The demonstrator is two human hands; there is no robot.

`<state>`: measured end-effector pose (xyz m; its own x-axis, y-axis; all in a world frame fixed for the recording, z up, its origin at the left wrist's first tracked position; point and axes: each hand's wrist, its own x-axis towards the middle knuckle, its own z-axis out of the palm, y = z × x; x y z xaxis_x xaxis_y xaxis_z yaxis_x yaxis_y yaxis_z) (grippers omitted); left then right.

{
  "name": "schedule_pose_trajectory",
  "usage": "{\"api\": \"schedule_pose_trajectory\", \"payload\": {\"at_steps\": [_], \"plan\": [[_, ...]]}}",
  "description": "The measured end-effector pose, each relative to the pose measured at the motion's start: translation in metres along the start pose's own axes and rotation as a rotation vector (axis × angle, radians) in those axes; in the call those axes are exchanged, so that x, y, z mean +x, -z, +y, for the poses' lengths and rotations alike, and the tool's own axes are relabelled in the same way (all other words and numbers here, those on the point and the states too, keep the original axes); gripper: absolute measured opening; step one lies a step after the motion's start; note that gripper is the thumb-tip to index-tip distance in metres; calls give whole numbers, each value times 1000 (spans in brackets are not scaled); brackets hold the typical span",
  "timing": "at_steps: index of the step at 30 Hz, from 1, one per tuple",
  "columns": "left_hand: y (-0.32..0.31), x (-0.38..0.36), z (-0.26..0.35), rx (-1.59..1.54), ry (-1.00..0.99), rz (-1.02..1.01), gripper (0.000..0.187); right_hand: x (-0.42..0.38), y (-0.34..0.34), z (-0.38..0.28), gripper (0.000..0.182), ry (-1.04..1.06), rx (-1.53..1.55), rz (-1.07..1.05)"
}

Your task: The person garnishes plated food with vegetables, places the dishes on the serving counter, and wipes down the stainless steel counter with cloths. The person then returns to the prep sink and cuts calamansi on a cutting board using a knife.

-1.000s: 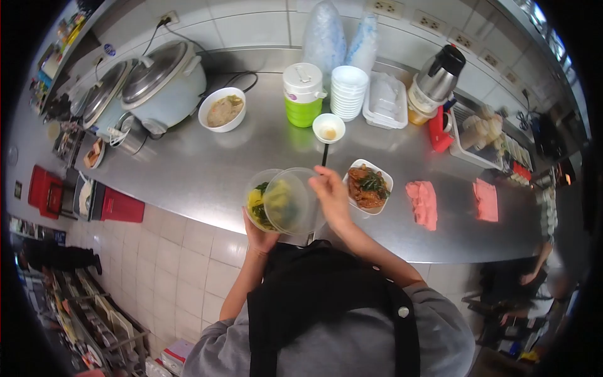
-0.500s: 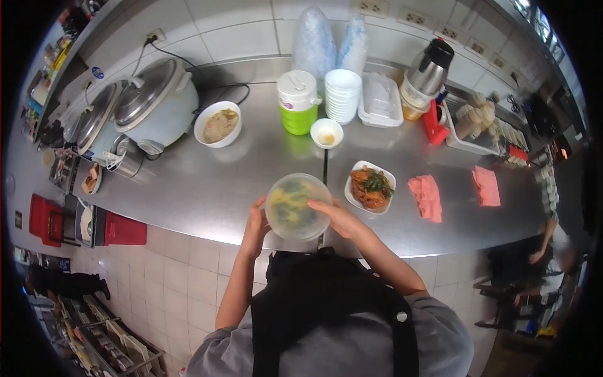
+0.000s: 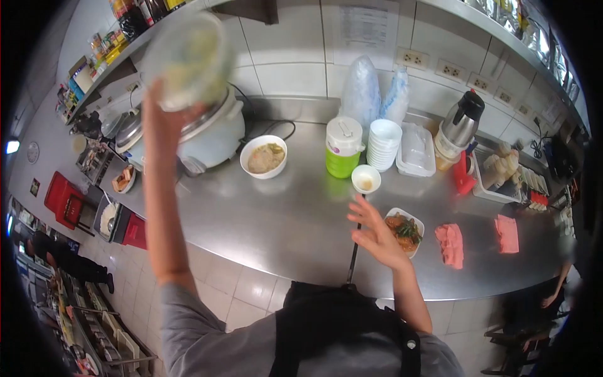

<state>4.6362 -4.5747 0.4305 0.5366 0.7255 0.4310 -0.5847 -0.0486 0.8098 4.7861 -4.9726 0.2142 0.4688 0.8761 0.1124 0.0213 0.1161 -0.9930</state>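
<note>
A round, see-through plastic container (image 3: 188,53) with green and yellow food inside is lifted high at the upper left, smeared by motion. My left hand (image 3: 163,110) grips it from below with the arm stretched out. My right hand (image 3: 378,237) is empty, fingers spread, over the steel counter. Just beyond its fingertips stands a small white bowl (image 3: 366,188) with a little light-coloured content. Close beside that hand, partly behind it, lies a squarish white dish (image 3: 412,253) of reddish-brown food topped with green leaves.
Rice cookers (image 3: 217,135) stand at the left, near a white noodle bowl (image 3: 259,173). Along the back are a green-and-white jug (image 3: 342,151), stacked white bowls (image 3: 384,144), plastic containers (image 3: 416,151) and a steel flask (image 3: 461,119). Pink cloths (image 3: 450,245) lie right. A shelf (image 3: 465,16) runs overhead.
The container has gone from in front of my body to the upper left in my left hand. My right hand has let go of it and opened. The view has shifted.
</note>
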Motion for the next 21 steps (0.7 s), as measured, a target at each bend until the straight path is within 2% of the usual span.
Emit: {"api": "schedule_pose_trajectory", "payload": {"at_steps": [1, 2, 3, 4, 6, 8, 9, 11, 17, 19, 21], "plan": [[-13, 35, 33, -12, -49, -13, 67, -6, 4, 3, 77, 18, 1, 2], [-23, 60, 59, 138, -205, 2, 67, -13, 9, 8, 70, -38, -85, 64], [-1, 121, 87, 30, -122, -135, 68, -21, 14, 13, 63, -98, -169, 130], [-27, 139, 111, 134, -193, -6, 67, -29, 19, 19, 63, -89, -168, 139], [-47, 201, 150, 125, -277, 43, 68, -41, 28, 32, 48, -164, -121, 265], [-53, 270, 180, 161, -265, -3, 68, -52, 35, 42, 44, -155, -117, 354], [-70, 271, 183, 154, -264, -15, 68, -55, 36, 44, 40, -155, -113, 431], [-109, 265, 181, 299, -159, 64, 90, -59, 33, 37, 37, -150, -36, 502], [-105, 339, 174, 548, -7, 77, 76, -83, 43, 34, 35, -203, -74, 649], [-89, 369, 172, 613, 29, 78, 72, -96, 54, 34, 36, -168, -132, 666], [-61, 407, 158, 552, 15, 106, 62, -109, 65, 32, 31, -167, -266, 806]]}}
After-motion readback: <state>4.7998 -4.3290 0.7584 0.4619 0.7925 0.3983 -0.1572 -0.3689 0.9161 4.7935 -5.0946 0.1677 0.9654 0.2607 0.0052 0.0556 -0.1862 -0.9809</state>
